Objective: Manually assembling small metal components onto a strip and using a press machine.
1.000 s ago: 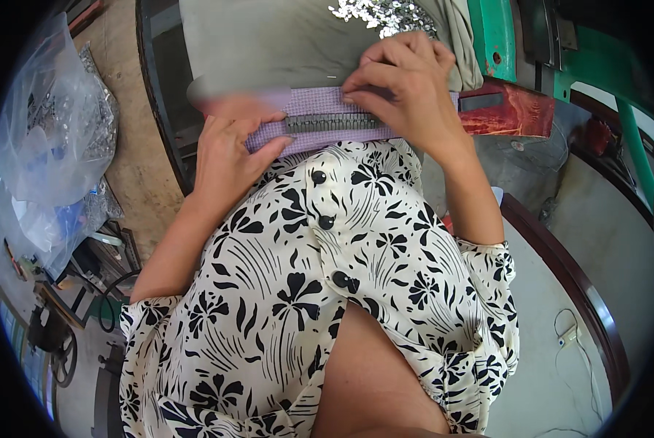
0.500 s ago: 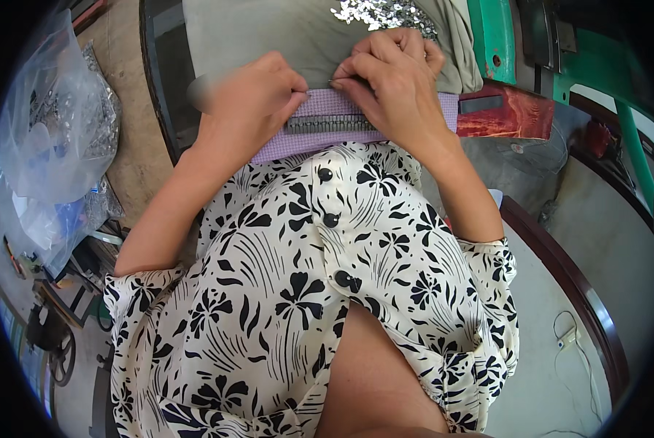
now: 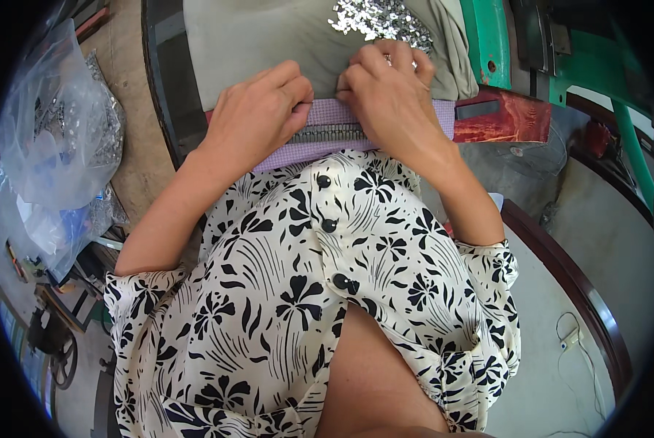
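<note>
My left hand point(image 3: 257, 109) is closed, its fingers curled at the near edge of a grey-green cloth point(image 3: 261, 36). Opposite it, a short gap away, my right hand point(image 3: 392, 91) is also closed, knuckles up. Whatever either hand pinches is hidden under the fingers. Between my wrists, a dark strip of small metal pieces in a close row point(image 3: 332, 133) lies on a purple checked cloth point(image 3: 327, 111). Just beyond my right knuckles, small shiny silver pieces point(image 3: 378, 18) are heaped on the grey-green cloth.
At the left, clear plastic bags point(image 3: 57, 131) with silvery pieces rest by a brown board point(image 3: 133, 109). Green machine frame parts point(image 3: 491, 44) stand at the right, near a reddish worn wooden piece point(image 3: 524, 120). A white cable point(image 3: 571, 339) trails on the floor.
Both hands have drawn slightly toward me, and their fingers are curled in more. The right fingertips, which showed in a pinch before, are now tucked out of sight.
</note>
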Tool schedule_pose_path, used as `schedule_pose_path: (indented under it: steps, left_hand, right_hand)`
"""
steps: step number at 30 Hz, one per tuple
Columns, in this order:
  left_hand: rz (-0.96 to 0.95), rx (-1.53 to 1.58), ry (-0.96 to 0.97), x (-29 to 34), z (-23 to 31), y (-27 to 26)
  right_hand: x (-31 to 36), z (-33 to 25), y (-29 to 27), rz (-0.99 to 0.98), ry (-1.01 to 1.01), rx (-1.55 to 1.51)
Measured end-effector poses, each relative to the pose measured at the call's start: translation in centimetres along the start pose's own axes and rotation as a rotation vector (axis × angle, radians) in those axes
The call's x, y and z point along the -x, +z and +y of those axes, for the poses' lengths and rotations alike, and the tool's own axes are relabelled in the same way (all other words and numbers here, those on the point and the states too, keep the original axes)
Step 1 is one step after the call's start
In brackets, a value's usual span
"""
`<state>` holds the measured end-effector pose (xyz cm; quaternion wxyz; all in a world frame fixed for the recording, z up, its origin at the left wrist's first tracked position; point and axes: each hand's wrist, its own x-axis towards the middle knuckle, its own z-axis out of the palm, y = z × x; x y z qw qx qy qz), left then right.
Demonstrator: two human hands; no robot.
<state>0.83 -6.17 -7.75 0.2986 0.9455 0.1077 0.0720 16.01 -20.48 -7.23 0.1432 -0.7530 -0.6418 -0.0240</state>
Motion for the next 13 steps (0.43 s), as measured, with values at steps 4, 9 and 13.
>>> schedule_pose_path:
  steps: [4, 9, 13]
  left_hand:
    - [-0.01, 0.016, 0.0, 0.7, 0.0, -0.2]
    - [0.002, 0.057, -0.01, 0.1, -0.2, -1.0]
    - [0.149, 0.082, 0.056, -2.7, 0.7, -2.2]
  right_hand:
    - [-1.4, 2.2, -2.0, 0.149, 0.095, 0.029]
    - [-5.9, 5.8, -4.1, 0.34, 0.122, 0.046]
    - [-8.5, 9.1, -1.7, 0.264, 0.179, 0.148]
